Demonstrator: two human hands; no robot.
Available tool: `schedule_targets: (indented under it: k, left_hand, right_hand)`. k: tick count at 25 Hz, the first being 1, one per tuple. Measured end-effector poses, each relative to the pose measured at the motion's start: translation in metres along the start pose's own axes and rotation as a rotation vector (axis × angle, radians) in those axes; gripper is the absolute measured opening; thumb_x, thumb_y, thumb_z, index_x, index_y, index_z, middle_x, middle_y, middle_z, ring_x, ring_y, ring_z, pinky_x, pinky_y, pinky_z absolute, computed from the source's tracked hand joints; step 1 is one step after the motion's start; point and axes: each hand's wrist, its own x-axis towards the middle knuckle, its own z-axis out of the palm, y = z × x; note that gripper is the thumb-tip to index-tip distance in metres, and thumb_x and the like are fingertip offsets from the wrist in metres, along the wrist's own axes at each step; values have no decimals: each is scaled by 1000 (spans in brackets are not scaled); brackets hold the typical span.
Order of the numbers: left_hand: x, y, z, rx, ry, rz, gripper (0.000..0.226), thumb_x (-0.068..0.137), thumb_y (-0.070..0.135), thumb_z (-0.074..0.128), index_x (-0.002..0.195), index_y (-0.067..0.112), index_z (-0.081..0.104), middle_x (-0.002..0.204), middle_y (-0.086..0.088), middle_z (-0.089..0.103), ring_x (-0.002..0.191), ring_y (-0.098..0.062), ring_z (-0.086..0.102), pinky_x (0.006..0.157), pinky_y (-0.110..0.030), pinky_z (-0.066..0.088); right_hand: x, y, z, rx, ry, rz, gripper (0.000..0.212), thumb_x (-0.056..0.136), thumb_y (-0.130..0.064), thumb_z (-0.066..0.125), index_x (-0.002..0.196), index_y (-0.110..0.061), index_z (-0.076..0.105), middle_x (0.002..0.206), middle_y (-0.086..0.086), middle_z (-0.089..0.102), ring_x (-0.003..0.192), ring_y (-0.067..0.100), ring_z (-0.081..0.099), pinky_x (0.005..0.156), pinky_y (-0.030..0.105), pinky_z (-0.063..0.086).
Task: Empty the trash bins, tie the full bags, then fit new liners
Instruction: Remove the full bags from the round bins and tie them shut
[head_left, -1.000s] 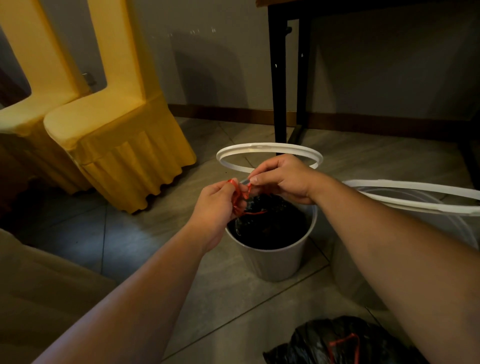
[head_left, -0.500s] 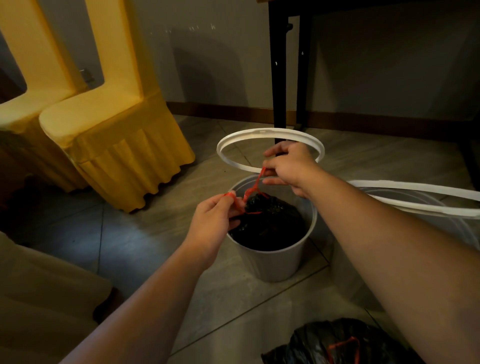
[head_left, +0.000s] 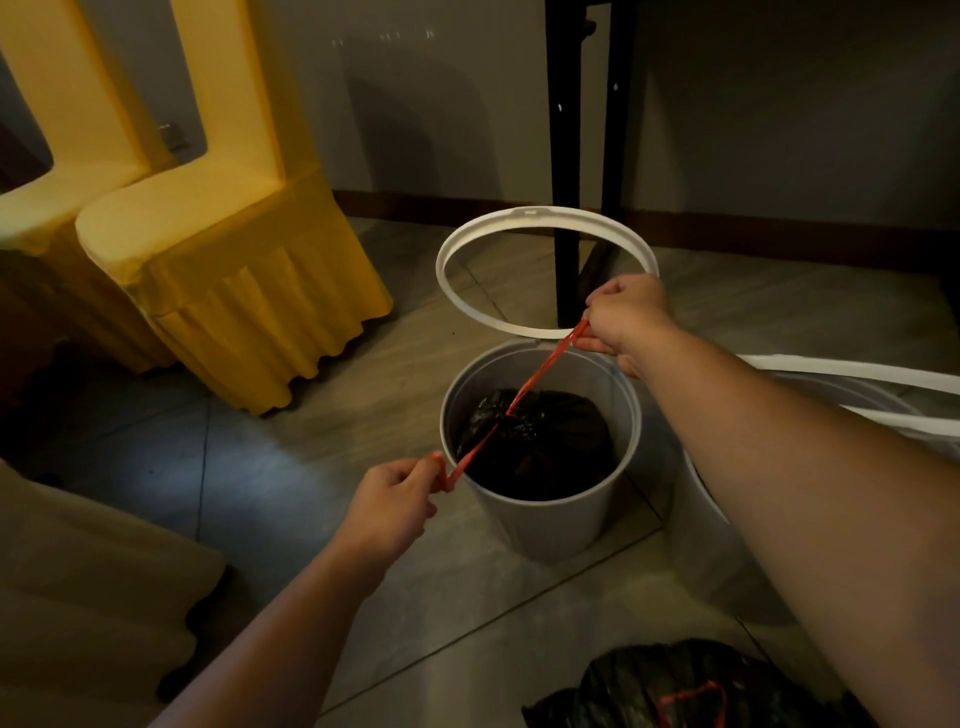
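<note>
Head view: the left grip (head_left: 387, 506) pinches one end of the red drawstring (head_left: 545, 371) and the right grip (head_left: 626, 317) pinches the other, the string taut between them. Between and below the grips, the black bag (head_left: 550, 447) sits cinched inside the grey bin (head_left: 545, 525). A white ring (head_left: 467, 306) stands just beyond the right grip.

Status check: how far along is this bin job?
Done: one tied bag lies out on the floor. In hand: the left hand and right hand pull the red drawstring apart, cinching the second bag inside the grey bin. Left: lift that bag out, fit new liners.
</note>
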Motion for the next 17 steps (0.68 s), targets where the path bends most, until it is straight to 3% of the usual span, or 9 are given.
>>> schedule_targets:
  k: [4, 9, 13, 17]
  left_hand:
    - [5, -14, -6, 60, 45, -38, 45, 107, 42, 56, 82, 15, 82, 96, -1, 75, 80, -20, 66, 70, -34, 51]
    - [6, -27, -16, 27, 93, -95, 46, 106, 42, 56, 80, 16, 83, 100, -2, 74, 88, -24, 69, 74, -38, 54]
    - [2, -33, -17, -8, 166, -158, 47, 106, 49, 54, 87, 14, 79, 97, -9, 76, 91, -25, 70, 72, -38, 54]
    - [1, -19, -14, -140, 120, -107, 48, 107, 48, 54, 88, 11, 79, 96, -6, 77, 89, -24, 70, 72, -38, 56]
  right_hand:
    - [5, 4, -2, 103, 17, 46, 12, 106, -7, 57, 101, -11, 66, 104, 16, 69, 84, 30, 75, 50, 33, 62]
    - [5, 9, -6, 100, 26, 72, 10, 104, -5, 59, 101, -11, 67, 105, 15, 70, 86, 30, 76, 62, 40, 67]
    - [7, 7, -17, 103, 21, 76, 13, 103, -4, 60, 106, -11, 70, 104, 14, 69, 84, 27, 76, 61, 32, 66]
    - [-9, 10, -2, -151, -279, 57, 13, 104, -18, 63, 114, -15, 70, 107, 13, 72, 85, 22, 73, 61, 35, 65]
